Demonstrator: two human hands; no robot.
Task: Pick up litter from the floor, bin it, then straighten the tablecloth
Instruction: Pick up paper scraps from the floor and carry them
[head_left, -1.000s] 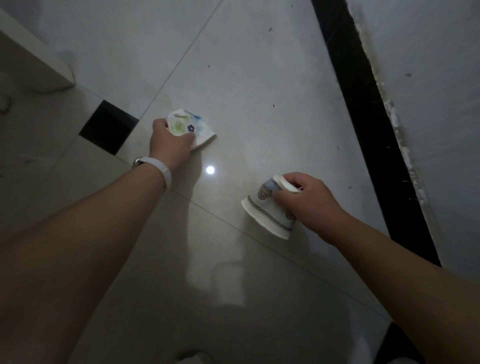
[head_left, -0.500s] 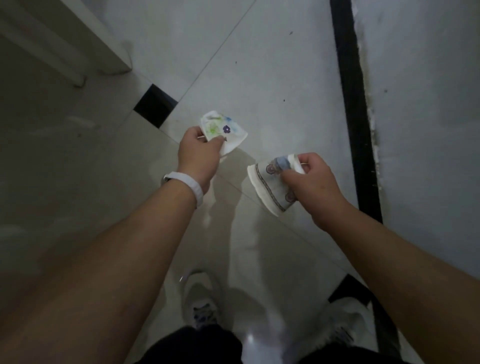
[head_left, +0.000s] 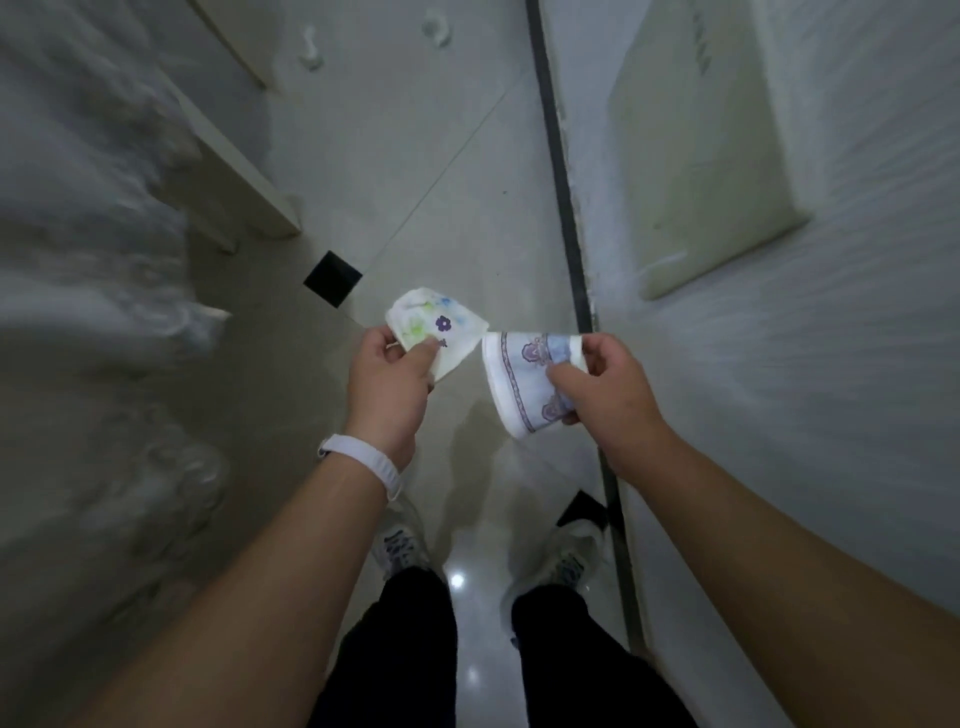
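A: Litter count?

B: Two pieces, both paper cups, both off the floor (head_left: 405, 156) and in the person's hands, held out front above the shoes.

A: Start with the big things.

B: One floor of glossy pale tiles with one thin black strip (head_left: 563, 197) running along it and one small black square inset (head_left: 332, 278). One rough white wall (head_left: 857, 291) on the right, with one flat pale board (head_left: 696, 156) against it. One white cloth (head_left: 88, 208) hangs on the left; it looks lacy but is blurred.

A: The person?

B: Two bare forearms reach forward from the bottom corners. Black trousers, two pale shoes (head_left: 400, 545). One white ribbed wristband (head_left: 363, 465) sits on the left wrist.

A: The hands?

B: The left hand (head_left: 387, 387) has its back up, and its grip pinches the floral cup (head_left: 439, 330) between the thumb and curled fingers. The right hand (head_left: 608, 395) has its grip wrapped round the banded cup (head_left: 524, 384), with the thumb on the side wall and the fingers curled about the base end.

A: The cups themselves?

B: The floral cup is crushed flat and creased, white with green, blue and purple flowers. The banded cup keeps its tapered round shape and lies on its side, rim toward the left, white with purple bands and a blue patch. Their edges are just beside each other; I cannot tell whether they touch.
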